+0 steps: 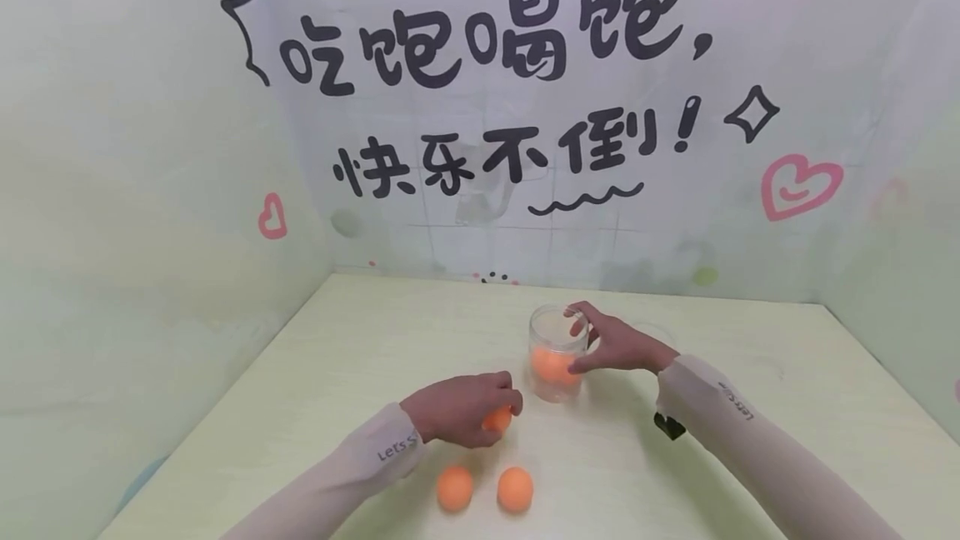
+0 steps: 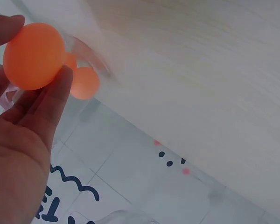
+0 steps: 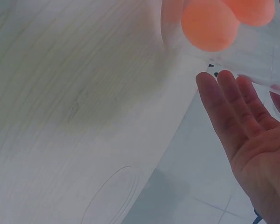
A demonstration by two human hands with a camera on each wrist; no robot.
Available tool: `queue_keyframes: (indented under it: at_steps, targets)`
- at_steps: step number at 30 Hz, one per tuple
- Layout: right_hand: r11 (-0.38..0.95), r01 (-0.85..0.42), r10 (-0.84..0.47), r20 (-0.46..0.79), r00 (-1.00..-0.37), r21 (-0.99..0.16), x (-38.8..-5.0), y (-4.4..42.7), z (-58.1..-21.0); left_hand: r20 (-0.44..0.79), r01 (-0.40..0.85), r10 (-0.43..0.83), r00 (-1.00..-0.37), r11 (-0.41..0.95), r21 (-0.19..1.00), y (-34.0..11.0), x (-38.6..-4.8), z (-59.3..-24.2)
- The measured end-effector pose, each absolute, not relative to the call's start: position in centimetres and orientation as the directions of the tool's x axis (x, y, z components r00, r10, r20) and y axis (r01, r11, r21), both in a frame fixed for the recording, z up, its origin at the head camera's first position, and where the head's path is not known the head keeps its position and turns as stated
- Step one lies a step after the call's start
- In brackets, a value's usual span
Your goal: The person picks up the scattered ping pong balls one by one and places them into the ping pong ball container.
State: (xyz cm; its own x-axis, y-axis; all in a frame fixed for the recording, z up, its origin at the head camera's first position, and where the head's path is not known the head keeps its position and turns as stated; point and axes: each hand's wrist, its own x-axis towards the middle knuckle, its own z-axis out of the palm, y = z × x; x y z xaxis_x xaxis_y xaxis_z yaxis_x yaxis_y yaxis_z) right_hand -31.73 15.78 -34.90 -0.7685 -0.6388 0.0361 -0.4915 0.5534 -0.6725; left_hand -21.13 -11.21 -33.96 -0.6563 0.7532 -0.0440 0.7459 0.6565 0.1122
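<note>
My left hand [image 1: 467, 409] pinches an orange ball [image 1: 497, 418] between thumb and fingers, just left of and in front of a clear jar [image 1: 555, 394]. In the left wrist view the same ball [image 2: 34, 56] sits at the fingertips of the left hand [image 2: 23, 126]. Orange balls [image 1: 553, 365] lie inside the upright jar. My right hand [image 1: 618, 343] is at the jar's right side, thumb in front and fingers behind its rim. The right wrist view shows the fingers of the right hand [image 3: 256, 126] extended beside the jar, near the balls [image 3: 210, 25] in it.
Two loose orange balls [image 1: 454, 488] [image 1: 515, 490] lie side by side on the pale table [image 1: 360, 332] at the front. A clear round lid [image 1: 654, 332] lies behind the right wrist. Printed curtains [image 1: 465, 248] stand behind and at both sides.
</note>
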Motion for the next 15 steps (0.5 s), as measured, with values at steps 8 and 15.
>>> queue_keyframes:
  at_steps: [8,15]
  targets:
    - [0.534,-0.514,-0.647,0.068,-0.76,-0.672,-31.9,15.7,-34.9,0.012,0.733,0.738,-0.674,0.667,0.131,-11.7,-21.2,-32.8]
    - [0.539,-0.489,-0.633,0.053,-0.772,-0.686,-31.8,15.6,-35.3,0.04,0.741,0.745,-0.666,0.654,0.149,-11.6,-21.7,-31.9]
